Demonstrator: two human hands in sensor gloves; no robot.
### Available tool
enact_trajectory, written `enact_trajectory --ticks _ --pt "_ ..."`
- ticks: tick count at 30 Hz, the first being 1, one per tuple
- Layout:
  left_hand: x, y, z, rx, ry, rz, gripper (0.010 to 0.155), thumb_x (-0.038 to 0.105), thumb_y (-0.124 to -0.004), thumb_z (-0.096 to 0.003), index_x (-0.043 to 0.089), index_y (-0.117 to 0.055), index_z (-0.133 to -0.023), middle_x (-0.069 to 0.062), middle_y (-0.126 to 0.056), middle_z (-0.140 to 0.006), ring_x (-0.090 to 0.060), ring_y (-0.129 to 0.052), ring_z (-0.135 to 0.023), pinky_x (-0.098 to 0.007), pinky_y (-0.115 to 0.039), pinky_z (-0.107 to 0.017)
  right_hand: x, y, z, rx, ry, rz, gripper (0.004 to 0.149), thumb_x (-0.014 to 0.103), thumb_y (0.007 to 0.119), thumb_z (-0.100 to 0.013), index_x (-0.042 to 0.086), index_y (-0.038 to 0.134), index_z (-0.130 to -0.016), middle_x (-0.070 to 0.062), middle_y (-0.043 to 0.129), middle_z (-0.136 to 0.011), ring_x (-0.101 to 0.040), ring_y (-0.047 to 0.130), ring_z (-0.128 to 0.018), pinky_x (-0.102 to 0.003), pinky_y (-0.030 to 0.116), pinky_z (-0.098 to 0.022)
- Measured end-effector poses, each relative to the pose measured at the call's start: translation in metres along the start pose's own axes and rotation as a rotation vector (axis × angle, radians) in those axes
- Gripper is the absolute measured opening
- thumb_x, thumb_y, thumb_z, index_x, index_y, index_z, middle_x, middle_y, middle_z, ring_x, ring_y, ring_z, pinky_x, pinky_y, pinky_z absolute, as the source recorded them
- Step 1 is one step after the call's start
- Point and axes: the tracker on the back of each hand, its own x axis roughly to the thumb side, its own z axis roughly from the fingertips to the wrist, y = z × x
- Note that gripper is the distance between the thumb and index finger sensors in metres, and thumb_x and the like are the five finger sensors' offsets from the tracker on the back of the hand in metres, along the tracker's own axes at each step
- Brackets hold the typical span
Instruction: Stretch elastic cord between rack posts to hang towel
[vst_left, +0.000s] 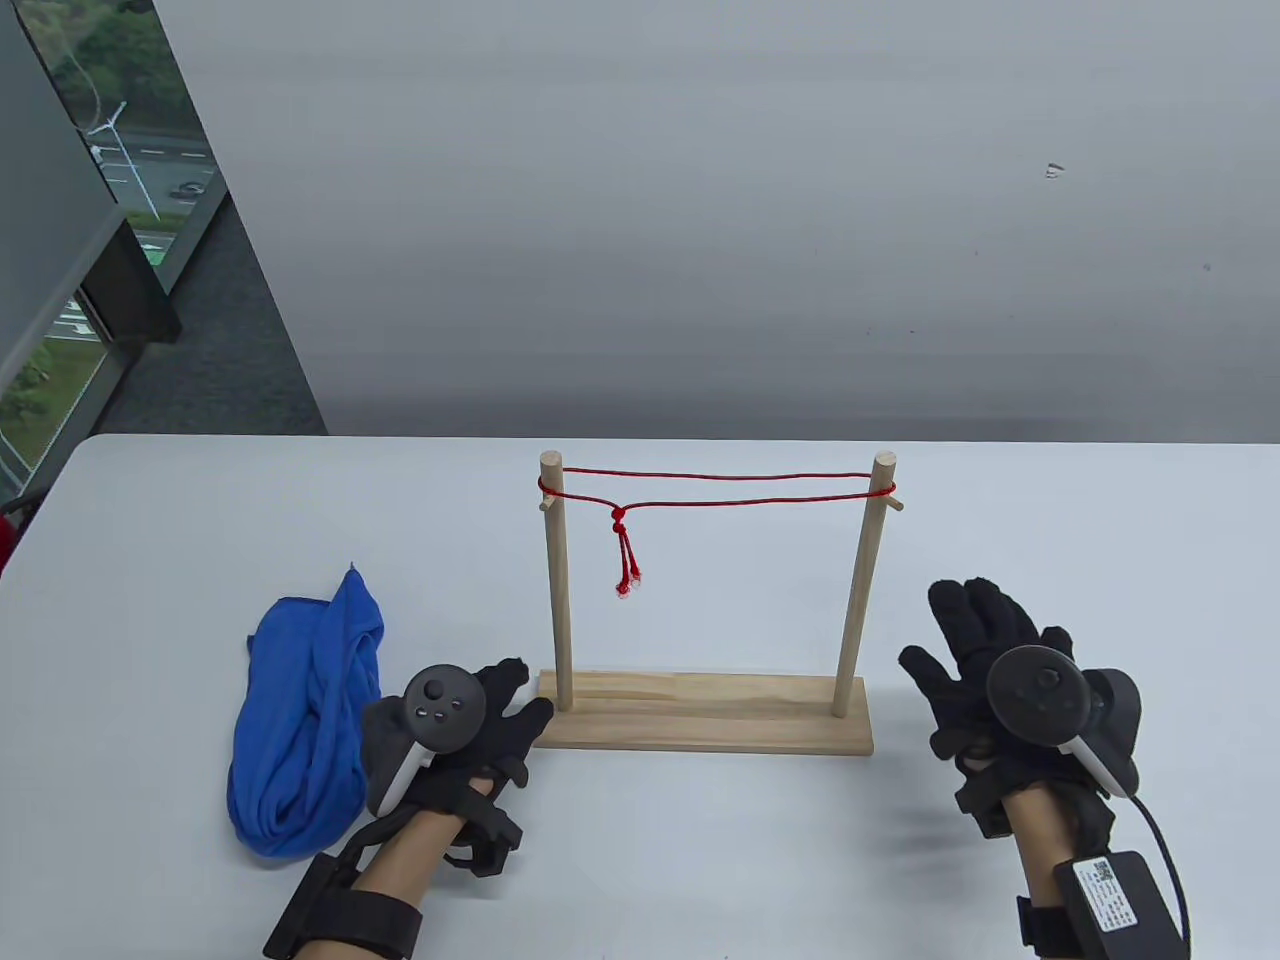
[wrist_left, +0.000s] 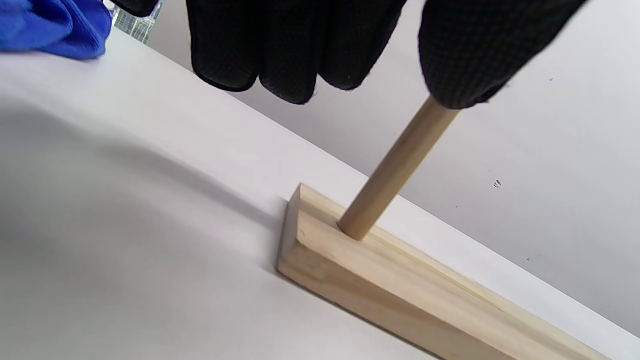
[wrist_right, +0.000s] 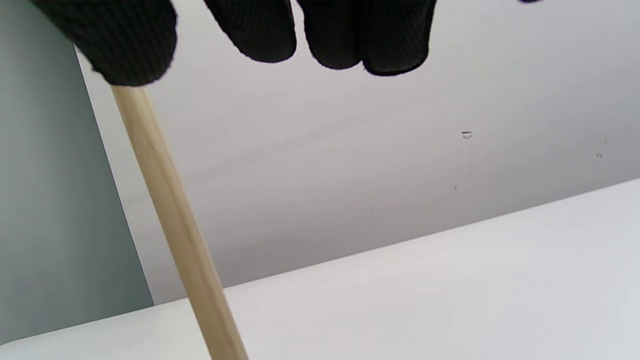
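A wooden rack stands mid-table on a flat base (vst_left: 700, 722) with two upright posts (vst_left: 555, 590). A red elastic cord (vst_left: 720, 488) runs doubled between the post tops, and its knotted tails (vst_left: 624, 560) hang near the left post. A crumpled blue towel (vst_left: 300, 710) lies on the table to the left. My left hand (vst_left: 520, 695) lies at the base's left end with its fingers loose, holding nothing. Its fingers (wrist_left: 280, 65) hang above the left post (wrist_left: 395, 170). My right hand (vst_left: 960, 630) is open with its fingers spread, to the right of the right post (vst_left: 862, 590) and apart from it.
The white table (vst_left: 1050, 560) ends at a far edge against a grey wall. A window lies at the far left. In the right wrist view my fingers (wrist_right: 350, 40) hang above the table, with the right post (wrist_right: 175, 225) to their left.
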Motion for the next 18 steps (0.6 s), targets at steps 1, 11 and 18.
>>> enact_trajectory --ticks 1,11,18 --pt "-0.002 0.003 0.002 0.001 0.001 -0.008 0.07 0.06 -0.088 -0.039 0.023 -0.077 -0.097 -0.005 -0.086 -0.1 -0.038 -0.082 -0.095 -0.067 -0.052 -0.073 -0.001 0.004 0.002 0.013 0.004 -0.003 0.075 0.06 0.069 -0.045 0.023 0.044 -0.105 -0.015 0.04 -0.111 -0.043 0.051 -0.104 -0.078 0.032 -0.062" --pt "-0.035 0.047 0.019 -0.056 0.091 -0.056 0.093 0.069 -0.09 -0.0351 0.022 -0.058 -0.109 -0.009 -0.061 -0.116 -0.042 -0.06 -0.108 -0.074 -0.038 -0.073 -0.019 0.048 0.017 0.163 0.098 0.007 0.081 0.065 0.066 -0.045 0.024 0.033 -0.107 -0.016 0.025 -0.112 -0.046 0.037 -0.105 -0.079 0.024 -0.06" --pt "-0.075 0.078 0.02 -0.076 0.27 -0.029 0.104 0.069 -0.092 -0.0355 0.021 -0.042 -0.113 -0.011 -0.042 -0.121 -0.044 -0.044 -0.113 -0.078 -0.029 -0.072 -0.028 0.053 0.025 0.2 0.141 0.015 0.078 0.061 0.067 -0.047 0.024 0.032 -0.107 -0.016 0.025 -0.112 -0.046 0.037 -0.105 -0.079 0.023 -0.06"
